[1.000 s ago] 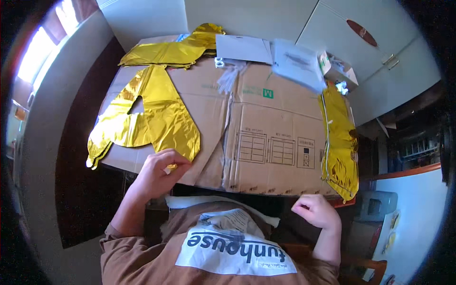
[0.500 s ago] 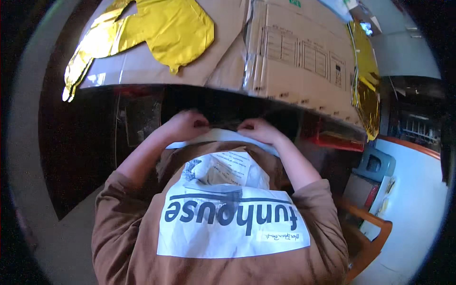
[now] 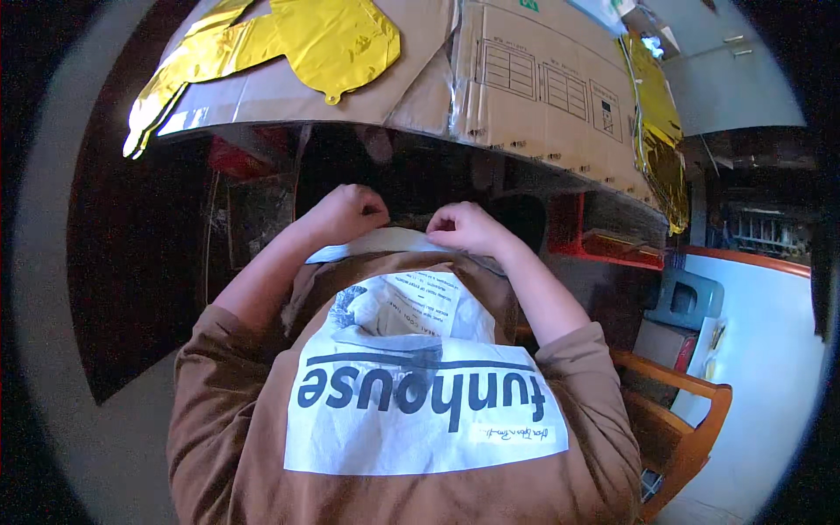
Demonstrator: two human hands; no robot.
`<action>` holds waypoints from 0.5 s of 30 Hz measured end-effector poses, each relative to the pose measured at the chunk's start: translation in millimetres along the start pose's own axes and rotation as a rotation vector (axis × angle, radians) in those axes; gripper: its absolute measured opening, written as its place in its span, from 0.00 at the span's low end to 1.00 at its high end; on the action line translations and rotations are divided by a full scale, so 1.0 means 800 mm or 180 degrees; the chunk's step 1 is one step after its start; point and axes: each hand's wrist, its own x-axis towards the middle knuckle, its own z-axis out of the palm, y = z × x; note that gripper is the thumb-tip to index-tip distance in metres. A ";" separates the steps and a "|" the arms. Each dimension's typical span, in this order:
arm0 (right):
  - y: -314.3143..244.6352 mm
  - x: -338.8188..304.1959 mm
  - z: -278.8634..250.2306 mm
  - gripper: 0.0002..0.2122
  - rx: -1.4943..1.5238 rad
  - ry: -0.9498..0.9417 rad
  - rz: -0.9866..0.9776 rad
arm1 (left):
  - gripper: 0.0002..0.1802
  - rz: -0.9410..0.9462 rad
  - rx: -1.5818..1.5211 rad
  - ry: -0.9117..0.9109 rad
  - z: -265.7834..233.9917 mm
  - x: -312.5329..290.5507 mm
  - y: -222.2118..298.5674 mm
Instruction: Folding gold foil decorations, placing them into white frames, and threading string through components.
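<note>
Mid-frame, the left hand (image 3: 348, 213) and right hand (image 3: 472, 230) curled beside white cloth (image 3: 372, 246); grip unclear. Light, even tension seemed wisest.

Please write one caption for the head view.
Left hand and right hand near a white strip by a brown shirt; gold foil pieces lie on cardboard.

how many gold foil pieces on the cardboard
2: the left foil piece, cut off by the picture's top, and the right foil piece along the cardboard's right edge. Others may be hidden underneath.
</note>
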 end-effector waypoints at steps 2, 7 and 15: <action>-0.003 -0.001 0.000 0.11 -0.0113 0.0008 -0.0025 | 0.09 0.0058 0.0042 -0.0095 0.004 0.000 0.000; -0.011 -0.013 -0.003 0.10 -0.0410 0.0115 0.0118 | 0.10 -0.0005 0.0362 -0.0412 0.009 0.004 0.008; -0.006 -0.027 0.001 0.09 -0.0903 0.0543 -0.0062 | 0.11 0.0074 0.0334 -0.0344 0.016 0.008 0.006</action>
